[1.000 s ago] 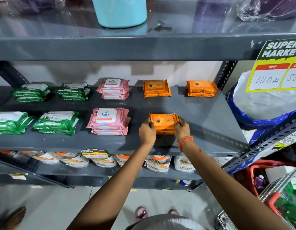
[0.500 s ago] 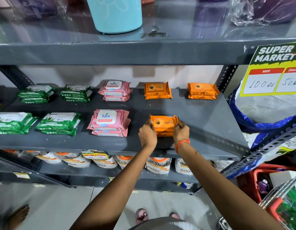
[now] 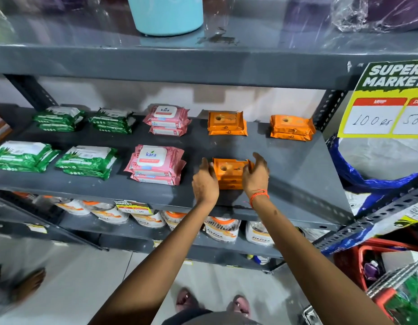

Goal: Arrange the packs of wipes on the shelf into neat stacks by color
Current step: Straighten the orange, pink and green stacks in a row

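On the grey middle shelf (image 3: 297,174) wipes packs lie in stacks by colour. Several green stacks (image 3: 86,161) fill the left. Two pink stacks sit in the middle, one at the front (image 3: 155,164) and one at the back (image 3: 167,119). Orange stacks lie at the back (image 3: 226,123) and back right (image 3: 291,127). A front orange stack (image 3: 230,172) lies between my hands. My left hand (image 3: 204,181) and my right hand (image 3: 256,175) hover just beside it, fingers spread, holding nothing.
An upper shelf carries a turquoise tub (image 3: 167,12) and plastic-wrapped items. A yellow price sign (image 3: 386,99) hangs at the right upright. White pouches (image 3: 223,228) line the lower shelf. A blue sack (image 3: 367,170) and red basket (image 3: 358,261) stand at the right.
Both hands have let go of the front orange stack and drawn slightly apart from its sides. The stack stays in place.
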Tool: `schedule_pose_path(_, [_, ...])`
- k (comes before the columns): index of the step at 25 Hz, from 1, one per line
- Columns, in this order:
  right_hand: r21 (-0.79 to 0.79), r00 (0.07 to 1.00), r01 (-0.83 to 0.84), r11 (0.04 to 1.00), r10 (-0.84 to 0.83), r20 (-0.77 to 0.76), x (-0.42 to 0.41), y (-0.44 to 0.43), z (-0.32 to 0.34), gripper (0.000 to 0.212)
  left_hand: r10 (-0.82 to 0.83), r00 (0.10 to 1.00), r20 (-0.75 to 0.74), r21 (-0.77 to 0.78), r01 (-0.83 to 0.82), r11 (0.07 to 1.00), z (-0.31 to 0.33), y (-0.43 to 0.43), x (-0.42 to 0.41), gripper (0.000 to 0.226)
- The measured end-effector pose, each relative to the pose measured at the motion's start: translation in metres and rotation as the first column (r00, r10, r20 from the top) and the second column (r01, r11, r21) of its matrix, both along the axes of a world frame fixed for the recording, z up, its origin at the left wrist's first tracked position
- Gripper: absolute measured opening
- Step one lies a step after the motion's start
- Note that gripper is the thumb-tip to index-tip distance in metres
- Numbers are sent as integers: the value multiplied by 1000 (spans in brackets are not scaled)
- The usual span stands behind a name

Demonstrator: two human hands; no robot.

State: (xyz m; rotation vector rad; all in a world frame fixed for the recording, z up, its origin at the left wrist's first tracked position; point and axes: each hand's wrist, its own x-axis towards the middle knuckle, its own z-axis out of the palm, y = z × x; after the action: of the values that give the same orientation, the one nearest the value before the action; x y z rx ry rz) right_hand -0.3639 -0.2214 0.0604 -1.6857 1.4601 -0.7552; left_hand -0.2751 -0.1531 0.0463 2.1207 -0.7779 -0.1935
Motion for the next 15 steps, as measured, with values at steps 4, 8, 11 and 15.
schedule_pose_path(4, [-222, 983, -182, 958, 182, -20, 34, 25, 16, 40, 3, 983, 185, -160, 27, 987, 15, 27, 30, 35])
schedule_pose_path(8, [136, 925, -376, 916, 362, 119, 99, 49, 23, 43, 150, 967, 205, -171, -115, 979, 15, 61, 103, 50])
schedule_pose_path(11, [281, 938, -329, 902, 277, 209, 141, 70, 20, 41, 176, 973, -148, -30, -182, 983, -2, 77, 165, 73])
schedule_pose_path(15, [397, 970, -230, 888, 174, 172, 170, 90, 9, 42, 62, 899, -434, -29, -83, 996, -10, 89, 195, 63])
